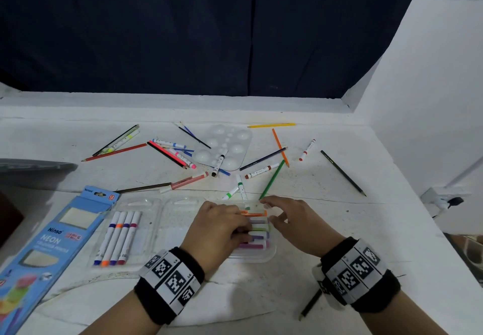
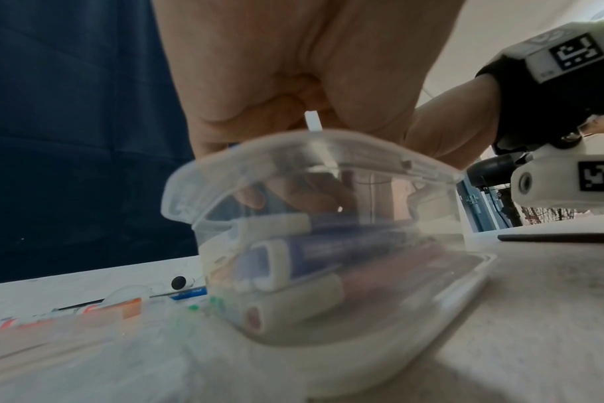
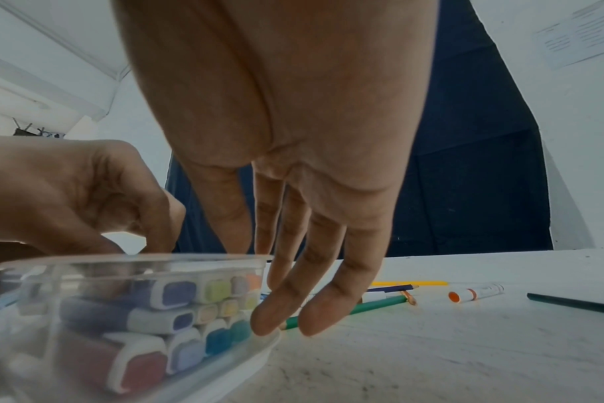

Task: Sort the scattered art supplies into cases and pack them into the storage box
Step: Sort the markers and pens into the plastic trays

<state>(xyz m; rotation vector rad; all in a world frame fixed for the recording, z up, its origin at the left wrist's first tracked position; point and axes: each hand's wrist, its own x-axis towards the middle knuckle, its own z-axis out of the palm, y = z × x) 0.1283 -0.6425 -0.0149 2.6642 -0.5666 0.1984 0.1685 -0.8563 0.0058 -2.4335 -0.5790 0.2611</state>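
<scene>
On the white desk (image 1: 339, 230) a clear plastic case (image 1: 257, 256) stands near the front edge, filled with short chalk sticks (image 1: 257, 235) in rows. The left hand (image 1: 217, 227) curls its fingers down into the case onto the sticks; the right hand (image 1: 295, 222) is relaxed, fingertips at the case's far side. I judge the chalk is being arranged; next comes closing this case, while pencils (image 1: 273, 179) and markers (image 1: 261, 171) wait scattered behind
</scene>
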